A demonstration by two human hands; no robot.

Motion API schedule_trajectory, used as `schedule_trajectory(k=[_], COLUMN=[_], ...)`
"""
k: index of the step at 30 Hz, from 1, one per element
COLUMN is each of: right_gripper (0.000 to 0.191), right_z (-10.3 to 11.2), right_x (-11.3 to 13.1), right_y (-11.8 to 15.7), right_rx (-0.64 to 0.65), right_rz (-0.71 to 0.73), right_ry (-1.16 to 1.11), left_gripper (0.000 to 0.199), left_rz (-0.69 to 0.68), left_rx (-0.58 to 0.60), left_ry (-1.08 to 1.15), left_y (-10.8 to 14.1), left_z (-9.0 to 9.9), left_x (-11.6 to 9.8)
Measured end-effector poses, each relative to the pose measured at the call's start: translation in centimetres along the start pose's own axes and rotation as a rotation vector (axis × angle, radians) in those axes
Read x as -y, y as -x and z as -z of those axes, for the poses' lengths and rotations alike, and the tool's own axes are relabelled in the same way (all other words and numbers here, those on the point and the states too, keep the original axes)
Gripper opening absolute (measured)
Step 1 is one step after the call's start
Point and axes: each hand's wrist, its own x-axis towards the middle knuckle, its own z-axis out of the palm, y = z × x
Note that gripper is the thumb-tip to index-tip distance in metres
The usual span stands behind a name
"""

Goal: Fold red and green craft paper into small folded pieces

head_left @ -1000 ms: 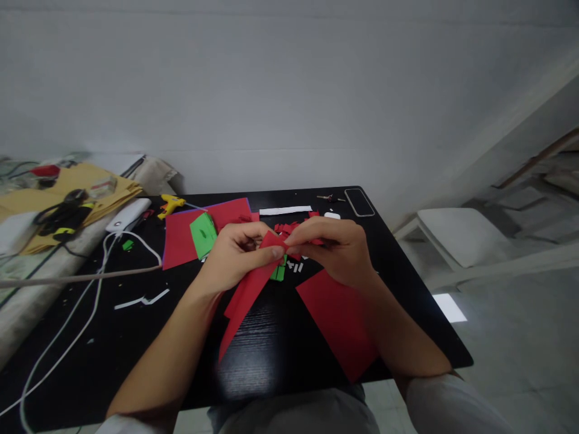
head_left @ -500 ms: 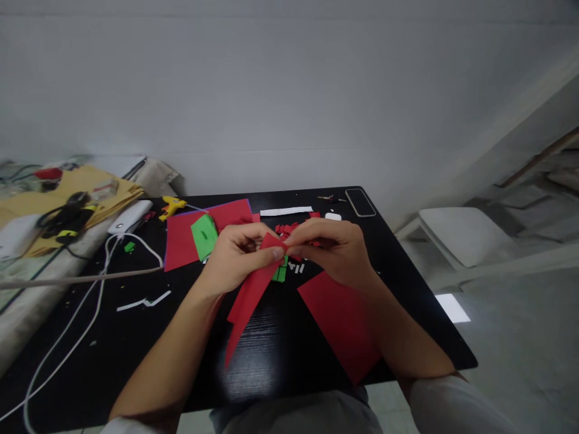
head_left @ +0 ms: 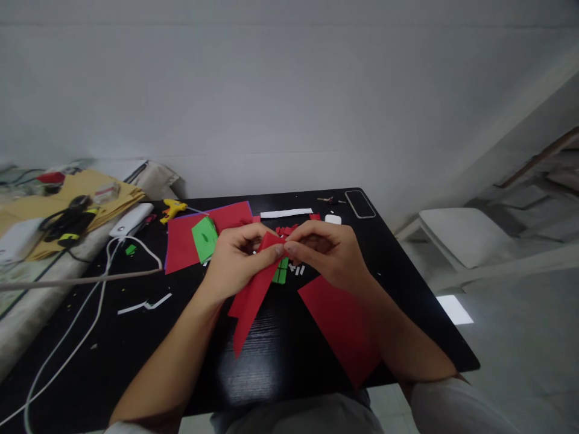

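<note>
My left hand (head_left: 242,259) pinches a folded piece of red paper (head_left: 254,296) between thumb and fingers, its pointed end hanging toward me. Thumb and fingertips of my right hand (head_left: 332,250) close on the paper's upper right edge, meeting the left thumb. Behind and below my fingers lie small red paper pieces (head_left: 286,230), green paper pieces (head_left: 281,272) and white scraps (head_left: 297,270), partly hidden. Under my right forearm a flat red sheet (head_left: 339,325) rests on the black table (head_left: 266,367).
At the left are a red sheet (head_left: 183,247) with green paper (head_left: 204,238) on it, a yellow glue gun (head_left: 172,210), a white power bank (head_left: 132,219) and white cables (head_left: 102,295). A white strip (head_left: 286,213), keys (head_left: 332,200) and a phone (head_left: 360,204) lie at the back.
The hanging point of the red paper has swung slightly right and up. My right fingers have shifted a little to the left along its edge; both hands keep their grip.
</note>
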Motion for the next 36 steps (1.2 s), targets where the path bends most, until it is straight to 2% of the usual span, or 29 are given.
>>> schedule_trajectory(k=[9,16,24,30,36], right_gripper=[0.01,0.013,0.016,0.015,0.015], right_z=[0.07,0.28,0.51,0.56,0.64], right_x=[0.09,0.15,0.12,-0.01,0.18], right_y=[-0.02,-0.09,-0.04,-0.19,-0.4], right_rx=[0.015,-0.01,-0.03,-0.057,-0.096], right_rz=[-0.025,-0.031,-0.022,-0.039,-0.071], right_ry=[-0.024,0.023,0.123,0.066,0.005], left_gripper=[0.018,0.009,0.011,0.025,0.022], left_rz=[-0.06,-0.142,-0.12,-0.14,-0.048], left_rx=[0.019,-0.129,-0.159,-0.149,-0.108], left_ry=[-0.068,-0.032,-0.081,-0.157,-0.047], left_y=[0.11,0.21,0.26,0.29,0.22], left_z=[-0.01,0.01,0.18,-0.13,-0.37], left_x=[-0.48,-0.6,-0.53,-0.84,-0.18])
